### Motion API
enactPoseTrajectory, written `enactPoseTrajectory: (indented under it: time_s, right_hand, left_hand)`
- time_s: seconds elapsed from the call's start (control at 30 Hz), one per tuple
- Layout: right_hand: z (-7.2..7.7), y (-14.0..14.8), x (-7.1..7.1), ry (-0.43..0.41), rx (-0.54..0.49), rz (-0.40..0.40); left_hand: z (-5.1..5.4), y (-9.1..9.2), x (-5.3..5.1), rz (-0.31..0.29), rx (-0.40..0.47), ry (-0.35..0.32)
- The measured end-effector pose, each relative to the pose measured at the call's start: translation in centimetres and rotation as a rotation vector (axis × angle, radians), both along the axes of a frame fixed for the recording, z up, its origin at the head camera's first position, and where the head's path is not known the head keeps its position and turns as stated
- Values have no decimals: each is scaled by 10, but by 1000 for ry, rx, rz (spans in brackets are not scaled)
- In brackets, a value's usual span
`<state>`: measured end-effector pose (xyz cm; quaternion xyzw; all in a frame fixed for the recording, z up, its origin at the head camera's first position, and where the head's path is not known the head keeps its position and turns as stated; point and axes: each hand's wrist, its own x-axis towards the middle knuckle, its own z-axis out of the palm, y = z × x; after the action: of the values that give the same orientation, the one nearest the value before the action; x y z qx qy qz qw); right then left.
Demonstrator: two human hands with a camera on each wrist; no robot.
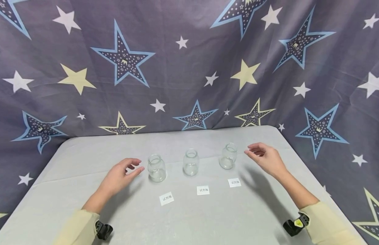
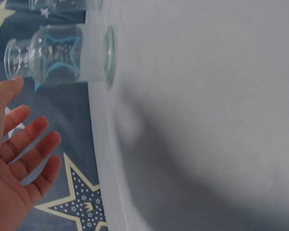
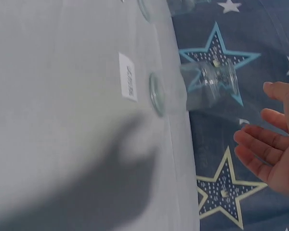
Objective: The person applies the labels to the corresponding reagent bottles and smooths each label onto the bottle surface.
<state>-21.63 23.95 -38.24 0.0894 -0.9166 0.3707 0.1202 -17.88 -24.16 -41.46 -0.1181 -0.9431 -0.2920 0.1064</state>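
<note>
Three clear glass bottles stand upright and uncapped on the table: a left bottle [image 1: 157,169], a middle bottle [image 1: 191,163] and a right bottle [image 1: 228,157]. My left hand [image 1: 120,175] hovers beside the left bottle, fingers loosely bent and holding nothing. In the left wrist view, that bottle [image 2: 60,55] is just beyond the thumb. To the right of the right bottle, my right hand [image 1: 267,158] is held in the air, with a gap between fingertips and glass. The right wrist view shows this bottle [image 3: 197,89] apart from the relaxed fingers.
White paper labels with printed characters lie in front of the bottles: a left label [image 1: 166,198], a middle label [image 1: 203,190] and a right label [image 1: 234,182]. A pale cloth covers the table [image 1: 183,221]. Behind it hangs a star-patterned curtain [image 1: 165,78].
</note>
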Motion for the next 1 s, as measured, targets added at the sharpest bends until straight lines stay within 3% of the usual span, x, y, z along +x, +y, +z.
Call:
enactPoseTrajectory:
  time_s: [0.3, 0.47, 0.7, 1.0]
  right_hand:
    - [-6, -26, 10, -37, -16, 99]
    - [-12, -43, 15, -56, -41, 159]
    - [-20, -72, 19, -98, -68, 265]
    - [-34, -111, 31, -132, -65, 451]
  left_hand:
    - [-4, 12, 13, -31, -56, 19]
    - [-10, 18, 19, -45, -76, -11]
    - [-13, 32, 24, -125, -78, -33]
    - [-16, 48, 31, -224, -107, -123]
